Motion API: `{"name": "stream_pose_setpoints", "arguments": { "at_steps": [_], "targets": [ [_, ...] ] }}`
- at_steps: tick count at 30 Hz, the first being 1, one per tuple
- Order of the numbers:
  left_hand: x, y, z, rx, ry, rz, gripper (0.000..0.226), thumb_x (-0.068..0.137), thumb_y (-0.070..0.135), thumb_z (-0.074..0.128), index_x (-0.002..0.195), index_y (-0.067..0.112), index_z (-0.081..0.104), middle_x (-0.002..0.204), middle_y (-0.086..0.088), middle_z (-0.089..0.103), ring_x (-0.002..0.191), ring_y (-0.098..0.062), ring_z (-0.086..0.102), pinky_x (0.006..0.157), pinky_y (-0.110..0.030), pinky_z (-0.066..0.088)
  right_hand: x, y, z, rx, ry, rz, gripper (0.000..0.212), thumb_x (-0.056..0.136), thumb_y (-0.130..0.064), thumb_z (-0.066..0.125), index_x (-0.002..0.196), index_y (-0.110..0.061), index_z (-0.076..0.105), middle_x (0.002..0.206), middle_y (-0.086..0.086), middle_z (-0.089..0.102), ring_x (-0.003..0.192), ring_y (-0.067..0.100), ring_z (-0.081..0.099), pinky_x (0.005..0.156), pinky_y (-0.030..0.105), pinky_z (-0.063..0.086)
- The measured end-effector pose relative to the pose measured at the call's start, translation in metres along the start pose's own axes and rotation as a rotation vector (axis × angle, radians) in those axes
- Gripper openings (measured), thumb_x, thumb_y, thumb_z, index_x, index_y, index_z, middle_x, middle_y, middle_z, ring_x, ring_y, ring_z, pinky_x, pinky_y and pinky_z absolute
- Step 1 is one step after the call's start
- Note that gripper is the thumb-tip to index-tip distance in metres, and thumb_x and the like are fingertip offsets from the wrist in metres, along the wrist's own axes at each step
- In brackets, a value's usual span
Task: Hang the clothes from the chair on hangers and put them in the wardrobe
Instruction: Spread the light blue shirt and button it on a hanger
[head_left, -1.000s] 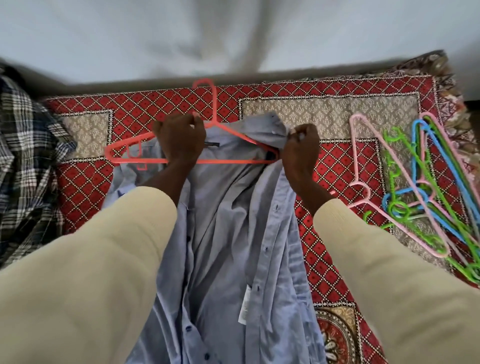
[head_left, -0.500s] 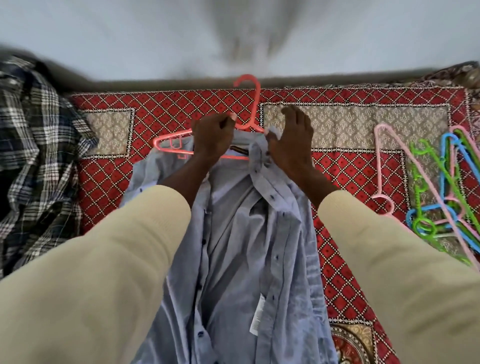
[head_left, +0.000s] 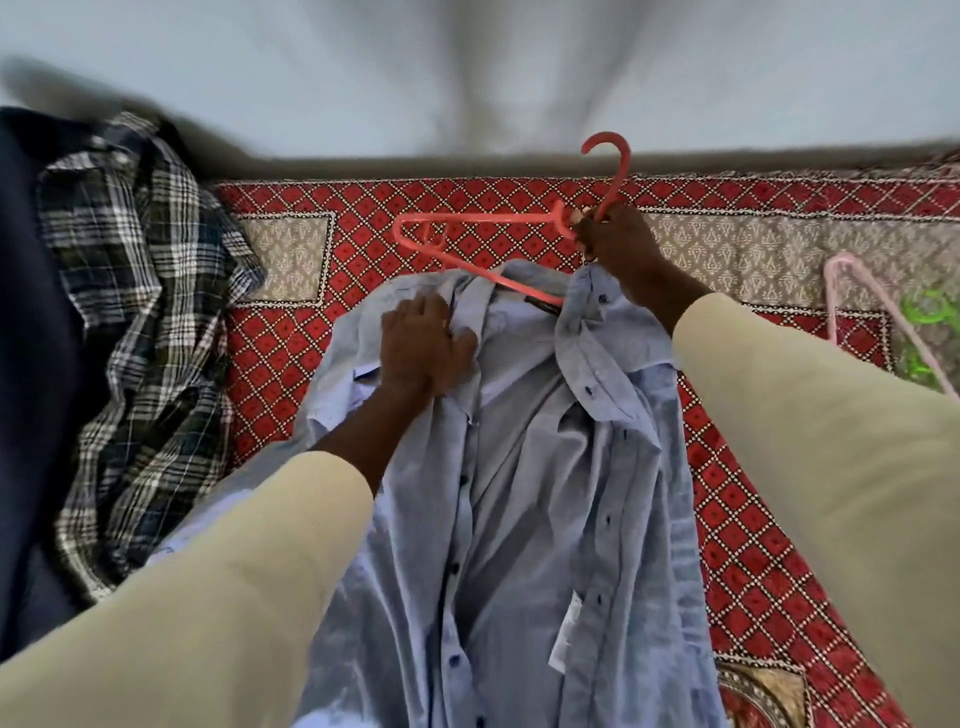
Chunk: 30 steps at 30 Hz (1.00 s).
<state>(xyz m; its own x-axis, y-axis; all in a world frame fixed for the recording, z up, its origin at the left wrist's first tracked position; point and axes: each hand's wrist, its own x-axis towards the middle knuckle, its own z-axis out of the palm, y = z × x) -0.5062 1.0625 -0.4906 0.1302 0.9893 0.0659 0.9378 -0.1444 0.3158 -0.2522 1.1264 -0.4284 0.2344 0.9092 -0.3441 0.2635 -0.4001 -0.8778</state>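
The pale blue shirt (head_left: 524, 467) lies open on the patterned red bedspread (head_left: 363, 208), soft and limp, best held at collar and shoulder. The red hanger (head_left: 483, 244), light and stiff, is half inside its collar; the right hand (head_left: 618, 244) pinches its neck, while the left hand (head_left: 423, 348) presses spread fingers on the shoulder. A white tag (head_left: 566, 629) and dark collar label (head_left: 540, 306) are unreadable.

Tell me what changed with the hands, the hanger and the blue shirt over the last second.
The right hand let go of the shirt's collar and took hold of the red hanger at the base of its hook, swinging it so its left end sticks out of the blue shirt. The left hand left the hanger and now presses on the shirt's left shoulder. The shirt still lies on the patterned rug, beside the plaid shirt.
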Motion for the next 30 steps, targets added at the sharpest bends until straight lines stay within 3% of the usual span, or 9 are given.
{"name": "stream_pose_setpoints", "arguments": {
  "at_steps": [2,4,10,16,20,22,24,26,30],
  "targets": [
    [0.002,0.007,0.011,0.126,-0.162,-0.071,0.066,0.084,0.062,0.051,0.122,0.009,0.057,0.125,-0.021,0.058,0.114,-0.04,0.054,0.099,-0.051,0.035,-0.001,0.002,0.001,-0.004,-0.046,0.018,0.021,0.093,-0.024,0.065,0.075,-0.015,0.059,0.066,0.0,0.059,0.054,0.004,0.053,0.054,0.018,0.043],
    [0.009,0.014,0.013,0.175,-0.238,-0.081,0.062,0.087,0.052,0.052,0.13,0.007,0.051,0.134,-0.024,0.052,0.122,-0.041,0.047,0.105,-0.052,0.031,-0.005,0.004,-0.001,-0.015,-0.066,0.003,0.022,0.09,-0.028,0.069,0.074,-0.018,0.059,0.07,-0.002,0.06,0.058,0.002,0.054,0.054,0.015,0.044],
    [0.032,-0.011,-0.025,-0.244,-0.083,-0.338,0.042,0.087,0.034,0.047,0.099,0.003,0.072,0.1,-0.022,0.071,0.095,-0.037,0.065,0.084,-0.043,0.049,-0.003,0.008,-0.01,-0.023,-0.17,0.001,0.018,0.084,-0.024,0.075,0.076,-0.017,0.06,0.07,-0.005,0.061,0.062,0.005,0.055,0.061,0.019,0.046],
    [0.085,-0.042,-0.071,-0.443,-0.508,-0.313,0.023,0.095,0.002,0.053,0.084,-0.011,0.069,0.072,-0.011,0.073,0.072,-0.015,0.07,0.077,-0.037,0.047,0.003,0.007,-0.024,0.042,-0.315,-0.005,0.014,0.081,-0.02,0.076,0.071,-0.017,0.067,0.06,-0.007,0.058,0.058,0.007,0.049,0.06,0.023,0.041],
    [0.102,-0.043,-0.089,-0.608,-0.325,-0.553,0.032,0.097,0.015,0.052,0.121,-0.002,0.065,0.12,-0.02,0.067,0.05,-0.002,0.062,0.052,-0.022,0.051,-0.001,0.0,-0.027,0.033,-0.436,0.058,0.009,0.086,0.0,0.067,0.08,-0.004,0.061,0.067,0.004,0.052,0.057,0.008,0.046,0.054,0.018,0.04],
    [0.111,-0.042,-0.099,-0.613,-0.326,-0.577,0.038,0.095,0.017,0.055,0.129,0.0,0.059,0.131,-0.019,0.061,0.075,-0.01,0.07,0.049,-0.015,0.049,-0.005,0.001,-0.02,-0.065,-0.431,0.064,0.01,0.085,0.001,0.067,0.079,-0.003,0.06,0.07,0.007,0.053,0.059,0.012,0.047,0.058,0.023,0.041],
    [0.114,-0.038,-0.103,-0.399,-0.365,-0.485,0.036,0.095,0.016,0.055,0.127,-0.001,0.06,0.13,-0.021,0.061,0.111,-0.031,0.064,0.068,-0.021,0.052,-0.01,0.003,-0.01,-0.192,-0.376,0.075,0.012,0.085,-0.004,0.069,0.076,-0.007,0.061,0.071,0.006,0.058,0.062,0.013,0.05,0.064,0.026,0.044],
    [0.117,-0.026,-0.109,-0.19,-0.397,-0.439,0.028,0.097,0.011,0.052,0.119,-0.002,0.065,0.125,-0.024,0.063,0.118,-0.036,0.059,0.089,-0.032,0.047,-0.013,0.005,0.0,-0.3,-0.348,0.073,0.014,0.084,-0.012,0.073,0.075,-0.009,0.063,0.073,0.005,0.062,0.064,0.014,0.054,0.067,0.026,0.046],
    [0.119,-0.021,-0.111,-0.835,-0.612,-0.69,0.019,0.092,0.032,0.064,0.086,0.014,0.066,0.096,-0.012,0.065,0.08,-0.023,0.064,0.068,-0.027,0.053,-0.014,0.019,0.017,-0.274,-0.104,0.036,0.018,0.086,-0.027,0.072,0.087,-0.01,0.068,0.081,0.006,0.066,0.069,0.016,0.058,0.057,0.018,0.044]
  ]
}}
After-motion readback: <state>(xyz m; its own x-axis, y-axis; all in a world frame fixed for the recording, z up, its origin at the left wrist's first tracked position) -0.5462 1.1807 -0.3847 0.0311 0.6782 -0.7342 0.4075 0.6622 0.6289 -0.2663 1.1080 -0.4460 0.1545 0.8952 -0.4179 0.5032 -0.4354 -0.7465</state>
